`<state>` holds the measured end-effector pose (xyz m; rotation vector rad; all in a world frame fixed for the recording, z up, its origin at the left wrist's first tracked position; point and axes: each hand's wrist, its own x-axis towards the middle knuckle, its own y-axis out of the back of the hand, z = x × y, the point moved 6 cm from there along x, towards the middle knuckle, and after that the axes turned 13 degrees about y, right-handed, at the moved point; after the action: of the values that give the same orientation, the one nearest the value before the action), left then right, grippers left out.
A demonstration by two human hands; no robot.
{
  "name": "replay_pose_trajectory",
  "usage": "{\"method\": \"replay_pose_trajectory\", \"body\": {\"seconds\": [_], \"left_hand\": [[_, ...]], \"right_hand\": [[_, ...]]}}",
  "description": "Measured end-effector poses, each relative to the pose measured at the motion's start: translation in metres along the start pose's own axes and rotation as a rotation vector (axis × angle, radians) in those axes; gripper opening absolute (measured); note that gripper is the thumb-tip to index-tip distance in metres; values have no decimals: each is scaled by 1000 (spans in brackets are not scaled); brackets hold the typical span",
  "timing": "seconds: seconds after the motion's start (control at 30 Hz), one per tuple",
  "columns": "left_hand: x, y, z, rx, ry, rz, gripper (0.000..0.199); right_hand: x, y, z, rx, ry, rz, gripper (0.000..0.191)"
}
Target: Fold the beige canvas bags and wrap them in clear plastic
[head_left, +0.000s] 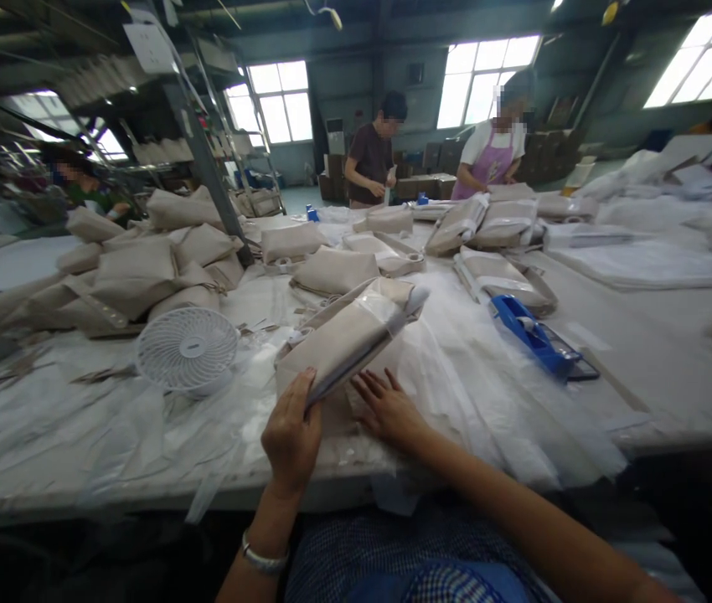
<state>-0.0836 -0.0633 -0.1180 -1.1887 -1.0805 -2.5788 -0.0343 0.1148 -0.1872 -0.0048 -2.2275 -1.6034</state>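
Near the front edge of the table (683, 352), we clasp the lower end of a beige bag (349, 335) between the thumb and fingers of our left hand (291, 431), its other end tilted toward the far edge. Our right hand (392, 410) lies just beside it, fingers loosely spread, between a white fan (188, 347) and a blue tape dispenser (532, 335), both set back from the front edge.

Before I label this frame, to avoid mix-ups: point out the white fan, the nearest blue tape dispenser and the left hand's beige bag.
White fan (191, 347), head view: middle of its round grille.
Blue tape dispenser (542, 345), head view: its body.
Beige bag (343, 339), head view: its upper face.
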Motion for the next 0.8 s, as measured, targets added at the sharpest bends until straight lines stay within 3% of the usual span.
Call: {"method": "replay_pose_trajectory", "body": {"seconds": [0.1,0.23,0.3,0.43,0.57,0.7,0.8], "left_hand": [[-1,1,-1,-1,-5,0,45],[-5,-1,0,-11,-30,13,46],[-7,-3,2,-17,-36,1,47],[-13,-8,8,0,-74,-24,48],[-22,-12,13,4,-141,-33,51],[-38,-17,9,-6,-177,-43,45],[-52,-23,7,-40,-192,-68,37]], "right_hand": [[-29,15,27,7,-93,-56,69],[-48,35,43,-113,-191,-85,42],[-41,30,30,-136,-129,-81,44],[-7,-10,-12,1,94,-119,65],[14,-26,-35,70,124,-69,53],[1,7,-55,116,201,-45,32],[3,52,-52,196,252,118,28]]}}
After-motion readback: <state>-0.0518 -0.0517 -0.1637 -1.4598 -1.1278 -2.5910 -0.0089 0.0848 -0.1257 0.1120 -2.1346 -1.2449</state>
